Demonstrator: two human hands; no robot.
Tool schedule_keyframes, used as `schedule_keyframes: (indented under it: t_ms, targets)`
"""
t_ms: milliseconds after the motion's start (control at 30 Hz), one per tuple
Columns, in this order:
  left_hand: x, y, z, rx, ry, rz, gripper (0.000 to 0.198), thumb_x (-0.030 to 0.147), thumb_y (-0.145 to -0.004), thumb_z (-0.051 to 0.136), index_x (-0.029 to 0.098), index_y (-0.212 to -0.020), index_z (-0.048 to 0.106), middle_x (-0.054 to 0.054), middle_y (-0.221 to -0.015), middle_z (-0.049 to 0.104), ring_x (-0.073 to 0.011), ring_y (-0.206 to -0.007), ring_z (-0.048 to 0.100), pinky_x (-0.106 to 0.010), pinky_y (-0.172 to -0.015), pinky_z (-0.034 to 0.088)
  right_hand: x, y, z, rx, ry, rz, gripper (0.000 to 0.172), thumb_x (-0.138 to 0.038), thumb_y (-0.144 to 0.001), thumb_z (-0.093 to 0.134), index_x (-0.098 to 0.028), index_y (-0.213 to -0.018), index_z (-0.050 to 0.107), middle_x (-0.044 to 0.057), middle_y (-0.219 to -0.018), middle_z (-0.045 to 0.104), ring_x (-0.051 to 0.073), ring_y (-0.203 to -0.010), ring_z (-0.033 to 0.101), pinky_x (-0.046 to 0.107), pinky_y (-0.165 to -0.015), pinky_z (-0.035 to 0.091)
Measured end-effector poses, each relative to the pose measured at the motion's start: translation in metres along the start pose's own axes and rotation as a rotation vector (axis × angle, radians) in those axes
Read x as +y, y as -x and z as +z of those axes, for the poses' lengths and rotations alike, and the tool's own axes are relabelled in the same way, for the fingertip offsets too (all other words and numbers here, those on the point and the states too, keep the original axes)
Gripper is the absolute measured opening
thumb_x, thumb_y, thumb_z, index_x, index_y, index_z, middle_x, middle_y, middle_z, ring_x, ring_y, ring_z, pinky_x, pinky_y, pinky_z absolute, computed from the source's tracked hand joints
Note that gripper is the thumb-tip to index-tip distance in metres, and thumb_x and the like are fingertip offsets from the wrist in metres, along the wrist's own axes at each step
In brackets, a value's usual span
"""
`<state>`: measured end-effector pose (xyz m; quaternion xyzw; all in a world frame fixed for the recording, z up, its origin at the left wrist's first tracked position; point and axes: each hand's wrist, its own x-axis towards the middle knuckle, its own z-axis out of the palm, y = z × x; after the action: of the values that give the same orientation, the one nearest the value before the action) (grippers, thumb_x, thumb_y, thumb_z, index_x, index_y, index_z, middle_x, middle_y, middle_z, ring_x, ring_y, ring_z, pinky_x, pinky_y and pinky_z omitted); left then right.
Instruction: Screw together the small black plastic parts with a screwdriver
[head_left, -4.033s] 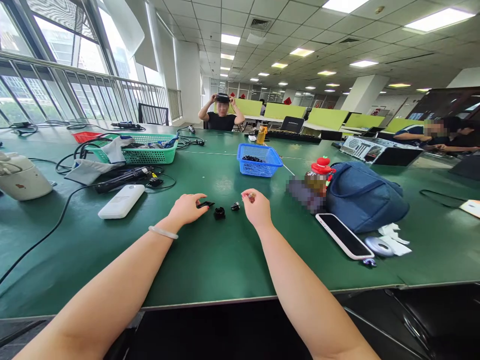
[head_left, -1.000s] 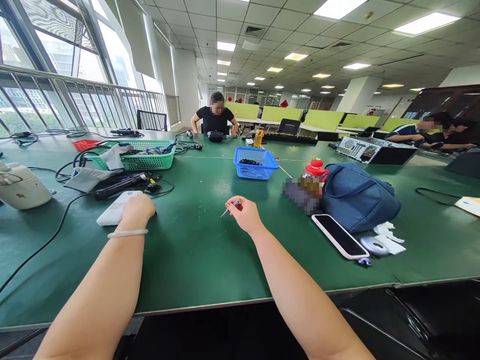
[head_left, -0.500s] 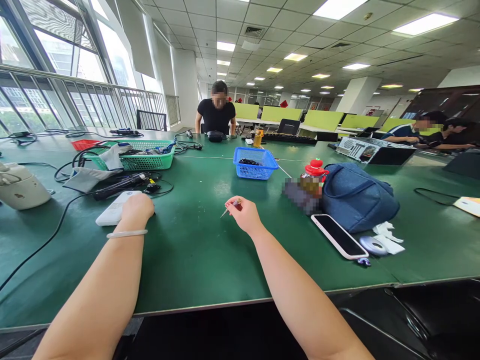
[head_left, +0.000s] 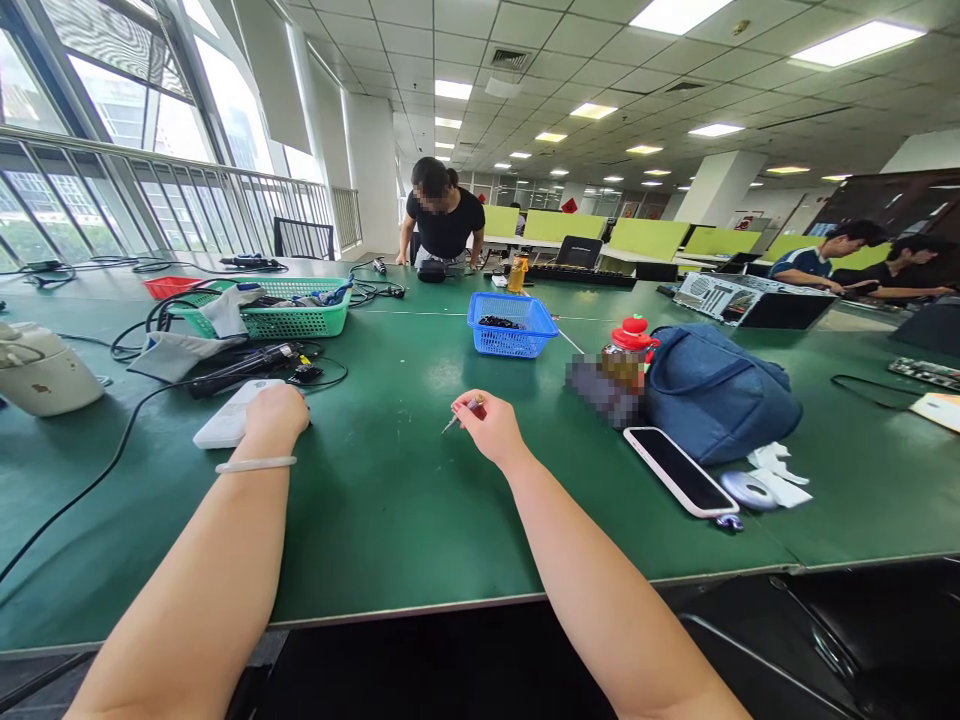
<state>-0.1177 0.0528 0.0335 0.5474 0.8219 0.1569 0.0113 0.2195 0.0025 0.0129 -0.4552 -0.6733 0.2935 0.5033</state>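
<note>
The right hand (head_left: 491,428) has its grip closed on a small screwdriver (head_left: 451,424), its long axis slanting from that grip toward the near left, tip low over the worktop (head_left: 375,520). Well left of it, the left hand (head_left: 276,412) is nearer the white block (head_left: 225,418), likely a power bank, overlapping its right end; its fingers are hidden, so I cannot tell its grip.

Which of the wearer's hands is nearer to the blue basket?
Right. The right hand, holding a slim pointed tool, is on the near side of the blue basket, apart from it; the left hand is farther to the left, by the white device.
</note>
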Motion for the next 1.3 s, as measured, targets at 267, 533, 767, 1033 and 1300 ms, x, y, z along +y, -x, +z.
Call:
schedule_keyframes:
  t_ms: [267,533,767,1033,1300]
  targets:
    - [0.003,0.004,-0.006,-0.030,-0.121,0.003,0.049,0.009,-0.064,0.063,0.021,-0.110,0.074,-0.015,-0.117,0.071,-0.0351,-0.109,0.064,-0.040,-0.087,0.053,-0.002,-0.001,-0.001,-0.004,0.007,0.003,0.019,-0.038,-0.080,0.058,-0.022,-0.074,0.065,-0.001,-0.066,0.064,0.016,-0.063,0.060,0.028,-0.062,0.044]
    - [0.005,0.007,-0.010,-0.057,-0.129,0.003,0.045,0.013,-0.067,0.061,0.018,-0.110,0.074,-0.017,-0.121,0.069,-0.0363,-0.111,0.064,-0.040,-0.089,0.053,0.000,0.000,0.000,0.002,0.014,0.004,0.020,-0.039,-0.080,0.058,-0.021,-0.075,0.065,-0.001,-0.064,0.063,0.016,-0.061,0.059,0.026,-0.060,0.043]
    - [0.006,0.008,-0.012,-0.052,-0.113,-0.022,0.045,0.012,-0.064,0.063,0.017,-0.106,0.075,-0.018,-0.116,0.070,-0.0368,-0.108,0.065,-0.040,-0.087,0.053,0.000,0.000,-0.001,0.003,0.013,0.007,0.019,-0.038,-0.081,0.058,-0.021,-0.075,0.065,-0.001,-0.066,0.064,0.016,-0.062,0.060,0.027,-0.062,0.045]
    - [0.014,0.014,-0.019,0.105,0.114,0.007,0.054,0.006,-0.065,0.056,0.023,-0.114,0.073,-0.008,-0.111,0.073,-0.0307,-0.104,0.065,-0.037,-0.087,0.052,-0.001,0.000,-0.001,0.006,0.013,0.007,0.018,-0.037,-0.080,0.057,-0.022,-0.075,0.065,0.000,-0.067,0.064,0.017,-0.063,0.061,0.028,-0.064,0.046]
    - [0.011,0.013,-0.018,0.121,0.384,-0.163,0.040,0.016,-0.069,0.053,0.019,-0.102,0.076,-0.008,-0.089,0.075,-0.0294,-0.086,0.068,-0.037,-0.075,0.052,-0.004,0.001,-0.002,0.003,0.016,0.007,0.019,-0.037,-0.081,0.057,-0.021,-0.076,0.065,0.000,-0.067,0.064,0.016,-0.063,0.061,0.028,-0.063,0.046]
